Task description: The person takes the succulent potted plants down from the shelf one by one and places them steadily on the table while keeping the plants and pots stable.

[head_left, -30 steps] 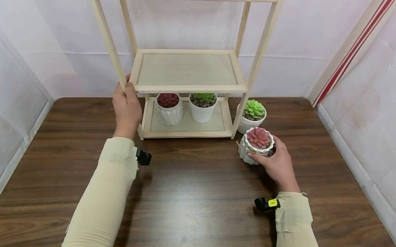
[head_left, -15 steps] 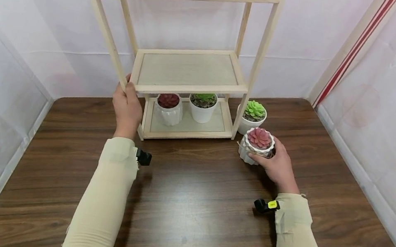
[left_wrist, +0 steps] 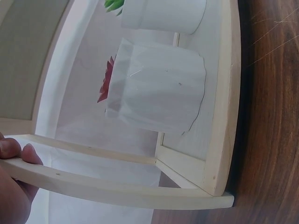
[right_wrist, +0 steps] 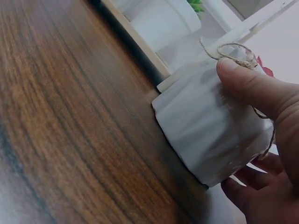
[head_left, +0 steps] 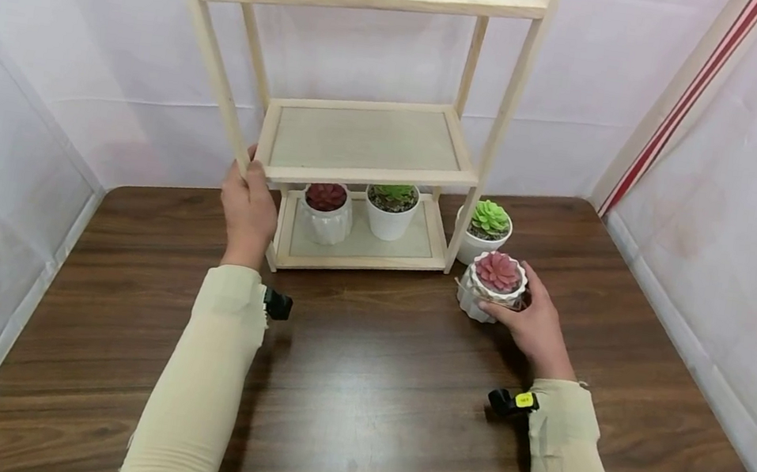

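Observation:
My left hand (head_left: 250, 213) grips the front left post of a pale wooden three-tier shelf (head_left: 371, 179), just below its middle tier; in the left wrist view the fingertips curl round the post (left_wrist: 107, 191). With my right hand (head_left: 538, 329) I hold a white ribbed pot (right_wrist: 205, 121) round its side, thumb on one face and fingers on the other. A pink succulent (head_left: 498, 272) fills that pot, and twine (right_wrist: 238, 58) is tied near its rim. On the bottom tier stand a white pot with a dark red succulent (head_left: 325, 197) and a smooth white pot with a green plant (head_left: 390, 217).
Right beside the shelf, behind the held pot, stands another white pot with a bright green succulent (head_left: 488, 219). All rests on a dark wood-grain table (head_left: 358, 393). White sheeting (head_left: 736, 195) hangs at the back and both sides.
The head view has shifted slightly, so everything appears a little lower and to the right. Both hands keep their holds on the post and the pink succulent's pot.

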`<state>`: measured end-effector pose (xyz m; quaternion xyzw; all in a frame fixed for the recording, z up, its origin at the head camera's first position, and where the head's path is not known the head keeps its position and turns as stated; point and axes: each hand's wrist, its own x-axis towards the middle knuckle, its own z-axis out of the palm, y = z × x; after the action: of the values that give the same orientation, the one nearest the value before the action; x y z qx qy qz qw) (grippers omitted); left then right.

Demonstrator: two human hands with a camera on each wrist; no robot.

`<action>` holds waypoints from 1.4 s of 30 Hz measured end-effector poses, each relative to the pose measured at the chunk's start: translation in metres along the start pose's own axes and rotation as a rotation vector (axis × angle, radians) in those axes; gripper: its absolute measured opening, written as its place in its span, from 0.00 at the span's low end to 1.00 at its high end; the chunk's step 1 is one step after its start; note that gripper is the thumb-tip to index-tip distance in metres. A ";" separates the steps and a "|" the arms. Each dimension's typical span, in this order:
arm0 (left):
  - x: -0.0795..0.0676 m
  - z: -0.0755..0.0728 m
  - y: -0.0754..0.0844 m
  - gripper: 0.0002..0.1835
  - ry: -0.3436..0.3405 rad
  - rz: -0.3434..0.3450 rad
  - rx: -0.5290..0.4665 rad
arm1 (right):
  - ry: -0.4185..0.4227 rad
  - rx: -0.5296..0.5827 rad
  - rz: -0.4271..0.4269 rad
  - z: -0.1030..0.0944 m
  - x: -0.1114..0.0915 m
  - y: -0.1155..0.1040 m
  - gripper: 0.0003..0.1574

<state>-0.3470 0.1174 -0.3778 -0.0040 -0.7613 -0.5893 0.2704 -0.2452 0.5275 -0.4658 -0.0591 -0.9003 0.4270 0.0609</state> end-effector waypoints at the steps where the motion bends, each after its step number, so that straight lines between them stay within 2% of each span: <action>1: 0.000 0.000 0.000 0.25 -0.004 -0.001 0.000 | -0.006 0.012 0.000 -0.001 -0.001 0.001 0.69; 6: -0.001 0.001 -0.001 0.26 -0.015 0.018 -0.005 | -0.026 0.118 -0.013 -0.007 -0.008 -0.007 0.67; 9: -0.001 0.002 -0.001 0.26 -0.013 0.033 -0.001 | 0.006 0.187 -0.046 -0.012 -0.012 -0.018 0.65; 13: 0.000 0.002 0.000 0.25 -0.009 0.042 0.002 | 0.053 0.206 -0.077 -0.016 -0.013 -0.027 0.62; 23: 0.000 0.000 0.001 0.24 -0.003 0.043 0.002 | 0.114 0.133 -0.125 -0.019 0.000 -0.021 0.58; 31: -0.001 -0.001 0.001 0.24 -0.002 0.033 -0.005 | 0.123 0.148 -0.134 -0.024 0.003 -0.032 0.53; 38: -0.001 0.000 0.000 0.25 -0.007 0.034 -0.014 | 0.143 0.150 -0.204 -0.027 0.010 -0.042 0.52; 42: -0.001 0.000 0.000 0.26 -0.004 0.030 -0.012 | 0.151 0.149 -0.215 -0.027 0.014 -0.049 0.50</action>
<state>-0.3462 0.1173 -0.3783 -0.0181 -0.7580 -0.5899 0.2776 -0.2571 0.5197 -0.4098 0.0102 -0.8602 0.4778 0.1779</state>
